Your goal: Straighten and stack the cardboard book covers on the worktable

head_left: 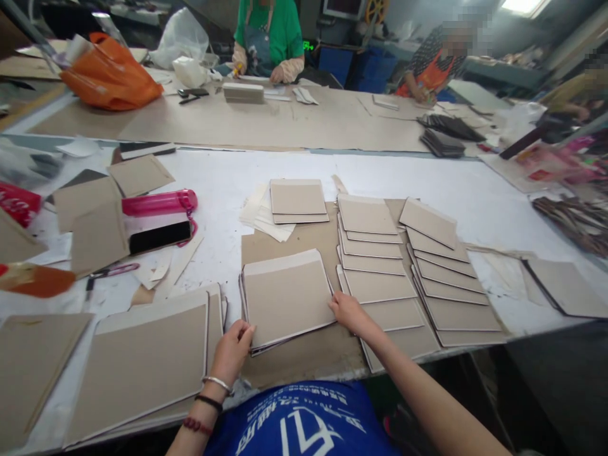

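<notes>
Across the white desk [218, 174], a grey-beige panel stack [287, 297] lies near, at the middle; the left hand [237, 342] pinches its near left corner, the right hand [349, 311] its right edge.

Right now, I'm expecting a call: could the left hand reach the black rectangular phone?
Probably yes: the phone lies uncovered beyond low beige boards and paper scraps, though the left hand must first leave the central beige cardboard stack.
</notes>
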Motion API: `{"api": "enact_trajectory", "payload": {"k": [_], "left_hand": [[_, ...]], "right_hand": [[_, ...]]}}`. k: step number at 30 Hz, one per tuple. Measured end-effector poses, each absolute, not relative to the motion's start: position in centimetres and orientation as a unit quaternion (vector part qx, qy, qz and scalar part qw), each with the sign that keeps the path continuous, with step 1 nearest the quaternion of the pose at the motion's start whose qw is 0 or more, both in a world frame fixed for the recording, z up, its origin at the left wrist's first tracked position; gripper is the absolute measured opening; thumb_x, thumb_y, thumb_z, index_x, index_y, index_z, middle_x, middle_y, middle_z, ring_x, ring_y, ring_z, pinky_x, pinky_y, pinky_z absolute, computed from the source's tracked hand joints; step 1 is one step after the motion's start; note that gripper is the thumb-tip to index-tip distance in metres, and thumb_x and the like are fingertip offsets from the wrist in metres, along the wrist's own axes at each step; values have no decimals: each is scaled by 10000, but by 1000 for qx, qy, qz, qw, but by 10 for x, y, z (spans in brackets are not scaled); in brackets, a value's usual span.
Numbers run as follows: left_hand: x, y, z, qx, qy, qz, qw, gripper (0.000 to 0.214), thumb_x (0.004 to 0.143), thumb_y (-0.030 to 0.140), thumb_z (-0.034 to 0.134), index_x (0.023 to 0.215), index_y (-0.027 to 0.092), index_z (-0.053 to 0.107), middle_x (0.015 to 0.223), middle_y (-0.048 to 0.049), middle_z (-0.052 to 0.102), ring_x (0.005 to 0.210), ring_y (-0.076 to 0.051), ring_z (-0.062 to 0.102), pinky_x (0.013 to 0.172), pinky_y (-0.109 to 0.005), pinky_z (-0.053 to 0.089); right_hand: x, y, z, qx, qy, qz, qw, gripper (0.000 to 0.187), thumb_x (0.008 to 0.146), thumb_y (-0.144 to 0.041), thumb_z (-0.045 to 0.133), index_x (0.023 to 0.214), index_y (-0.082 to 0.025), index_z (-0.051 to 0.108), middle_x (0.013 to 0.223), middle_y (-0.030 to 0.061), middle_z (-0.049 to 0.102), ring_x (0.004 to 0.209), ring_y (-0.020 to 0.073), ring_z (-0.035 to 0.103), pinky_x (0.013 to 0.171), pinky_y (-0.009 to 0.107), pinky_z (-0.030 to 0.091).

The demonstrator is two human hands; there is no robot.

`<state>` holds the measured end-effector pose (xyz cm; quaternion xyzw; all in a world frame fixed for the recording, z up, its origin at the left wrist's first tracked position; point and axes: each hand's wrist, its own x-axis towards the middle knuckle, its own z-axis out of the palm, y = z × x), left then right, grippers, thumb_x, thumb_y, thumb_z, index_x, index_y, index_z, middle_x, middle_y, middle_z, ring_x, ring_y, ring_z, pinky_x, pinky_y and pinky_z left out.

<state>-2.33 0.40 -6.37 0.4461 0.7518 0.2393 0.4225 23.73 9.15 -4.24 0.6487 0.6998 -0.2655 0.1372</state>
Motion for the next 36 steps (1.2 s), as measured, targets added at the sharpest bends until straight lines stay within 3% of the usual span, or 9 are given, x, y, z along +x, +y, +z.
{"api": "enact_trajectory", "payload": {"k": [6, 19, 36], "left_hand": [[-23, 5, -61, 452, 753, 223, 423, 314, 660, 523, 407, 554, 228, 425, 438, 43, 457, 484, -151, 471, 535, -271, 354], [-23, 6, -61, 462, 750, 216, 420, 274, 673, 475, 404, 559, 227, 419, 434, 44, 463, 479, -146, 476, 524, -261, 350], [-25, 7, -64, 452, 752, 227, 423, 223, 696, 394, 413, 560, 217, 413, 450, 47, 461, 491, -135, 466, 523, -249, 340]], "right_hand": [[239, 91, -42, 651, 696, -273, 130, 175, 848, -252, 406, 891, -154, 545, 866, 76, 630, 808, 156, 558, 595, 223, 286], [235, 88, -35, 636, 715, -256, 137, 194, 849, -248, 396, 946, -150, 532, 938, 123, 627, 867, 210, 572, 643, 262, 332], [238, 94, -43, 620, 725, -248, 170, 193, 851, -227, 379, 928, -136, 530, 931, 129, 628, 878, 208, 574, 657, 253, 322]]}}
